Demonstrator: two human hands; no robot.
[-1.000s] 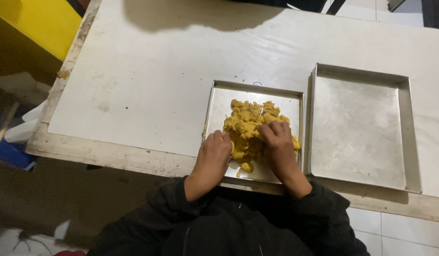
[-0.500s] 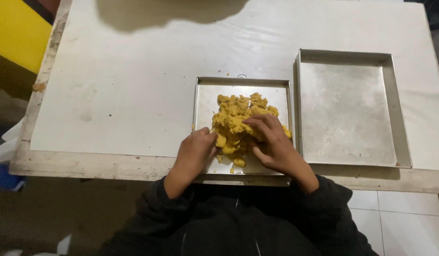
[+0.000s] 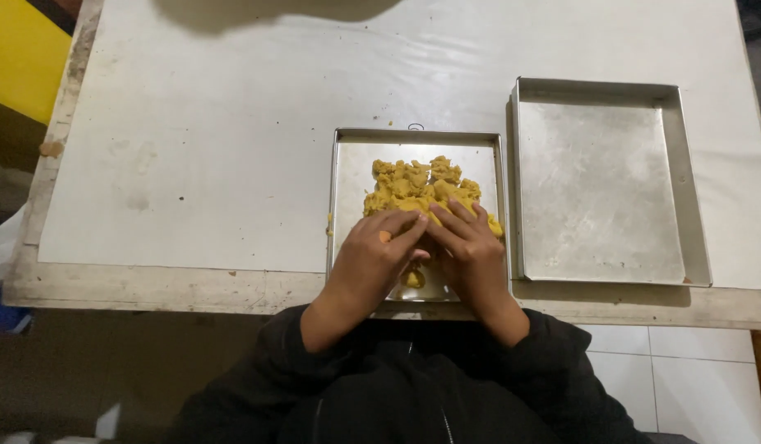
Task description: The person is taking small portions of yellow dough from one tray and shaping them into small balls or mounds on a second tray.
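Black sleeves nearest, left hand (image 3: 374, 256) and right hand (image 3: 471, 251) side by side, fingers extended flat, pressing on yellow crumbly dough (image 3: 421, 187), dough heaped in metal tray (image 3: 351, 168), second metal tray (image 3: 610, 189) just beside, white tabletop (image 3: 216, 148) beyond.

Near portion of the yellow dough (image 3: 421, 187) lies hidden beneath both hands. The table (image 3: 232, 123) is cut off at the top edge; a yellow object (image 3: 18, 49) is cropped at left.

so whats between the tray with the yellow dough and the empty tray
Nothing: in the head view only a narrow strip of bare white table separates the dough tray from the empty tray.
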